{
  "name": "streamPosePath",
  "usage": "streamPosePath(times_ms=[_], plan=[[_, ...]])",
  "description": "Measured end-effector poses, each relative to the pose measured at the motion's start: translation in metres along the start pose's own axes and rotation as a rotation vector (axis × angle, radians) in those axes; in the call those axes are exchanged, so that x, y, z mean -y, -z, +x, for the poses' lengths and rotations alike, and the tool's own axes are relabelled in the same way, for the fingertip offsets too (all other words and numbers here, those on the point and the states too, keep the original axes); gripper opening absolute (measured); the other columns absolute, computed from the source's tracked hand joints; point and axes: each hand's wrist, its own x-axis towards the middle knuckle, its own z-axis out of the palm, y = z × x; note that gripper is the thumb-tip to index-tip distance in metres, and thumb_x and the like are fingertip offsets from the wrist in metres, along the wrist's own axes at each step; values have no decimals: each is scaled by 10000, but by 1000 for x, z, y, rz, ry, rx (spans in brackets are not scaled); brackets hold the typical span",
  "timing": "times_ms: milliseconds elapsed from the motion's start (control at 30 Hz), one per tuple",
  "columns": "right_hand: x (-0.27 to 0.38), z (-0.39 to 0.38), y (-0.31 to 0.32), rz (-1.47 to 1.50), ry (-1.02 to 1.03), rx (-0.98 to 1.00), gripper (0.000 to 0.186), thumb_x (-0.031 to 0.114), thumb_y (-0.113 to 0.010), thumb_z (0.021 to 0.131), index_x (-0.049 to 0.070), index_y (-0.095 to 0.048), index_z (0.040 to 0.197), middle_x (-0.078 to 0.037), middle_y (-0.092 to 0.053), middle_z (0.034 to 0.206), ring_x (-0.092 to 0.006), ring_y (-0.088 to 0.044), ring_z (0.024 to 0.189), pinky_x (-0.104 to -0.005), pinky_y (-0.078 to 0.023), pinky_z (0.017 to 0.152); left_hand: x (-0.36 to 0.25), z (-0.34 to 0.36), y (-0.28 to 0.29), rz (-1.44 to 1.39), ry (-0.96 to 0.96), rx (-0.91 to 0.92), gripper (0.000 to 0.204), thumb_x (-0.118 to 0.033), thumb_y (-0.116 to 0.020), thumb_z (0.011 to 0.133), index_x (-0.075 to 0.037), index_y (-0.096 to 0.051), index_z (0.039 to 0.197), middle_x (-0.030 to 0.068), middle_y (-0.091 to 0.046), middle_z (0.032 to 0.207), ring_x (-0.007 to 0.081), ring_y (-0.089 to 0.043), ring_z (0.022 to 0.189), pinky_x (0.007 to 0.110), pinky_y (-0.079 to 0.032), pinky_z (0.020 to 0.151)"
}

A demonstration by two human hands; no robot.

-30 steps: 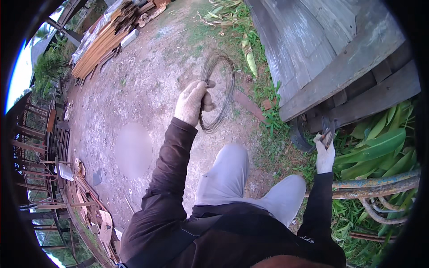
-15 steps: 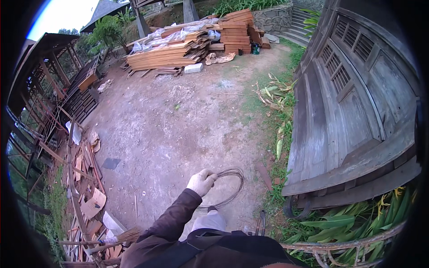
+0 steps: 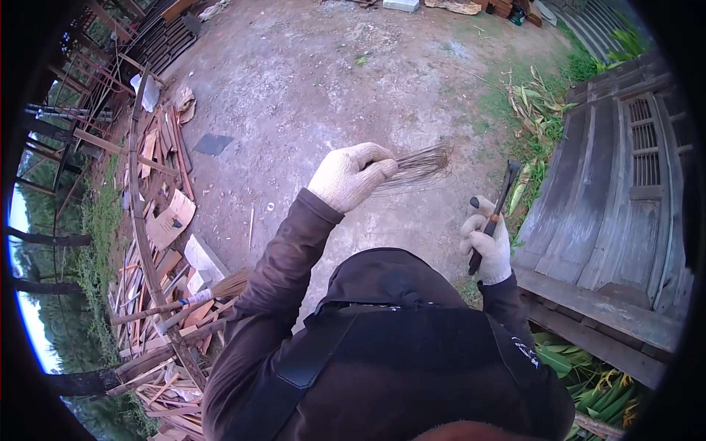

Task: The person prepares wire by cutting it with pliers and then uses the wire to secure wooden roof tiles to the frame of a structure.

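Note:
My left hand (image 3: 347, 176), in a cream knit glove, is closed on a loop of thin wire (image 3: 423, 165) that trails to the right above the ground. Lower and to the right, my right hand (image 3: 487, 242), gloved alike, grips a long black hand tool (image 3: 504, 191) with an orange band, its head pointing up; its exact kind is unclear. My dark jacket and straps fill the bottom of the view.
A weathered wooden panelled wall (image 3: 596, 198) stands close on the right, with leafy plants (image 3: 559, 353) beneath it. Along the left lie wood scraps (image 3: 169, 147), cardboard (image 3: 170, 214), a broom (image 3: 228, 287) and a rail. Bare dirt ground (image 3: 316, 103) stretches ahead to stacked boards (image 3: 500, 9).
My right hand has risen into clearer view with the tool. The left hand stays on the wire, whose loop now looks flatter, seen edge-on. My head has moved, shifting the view.

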Motion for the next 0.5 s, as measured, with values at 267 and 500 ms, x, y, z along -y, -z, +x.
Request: streamPosePath(times_ms=[267, 500], plan=[[61, 171, -79, -433, -444, 208, 343, 215, -659, 992, -52, -668, 1208, -67, -671, 809, -146, -657, 762, -304, -552, 731, 58, 82, 99, 171, 60, 17, 226, -199, -691, 959, 3, -750, 1042, 133, -745, 902, 187, -720, 860, 334, -557, 805], [106, 392, -142, -1165, -231, 693, 361, 271, -707, 923, 41, -698, 1200, -128, -705, 833, -239, -685, 781, -382, -531, 773, 99, 189, 176, 95, 198, 70, 241, -252, -659, 962, -35, -748, 1019, 171, -725, 851, 326, -725, 798, 402, -552, 736]])
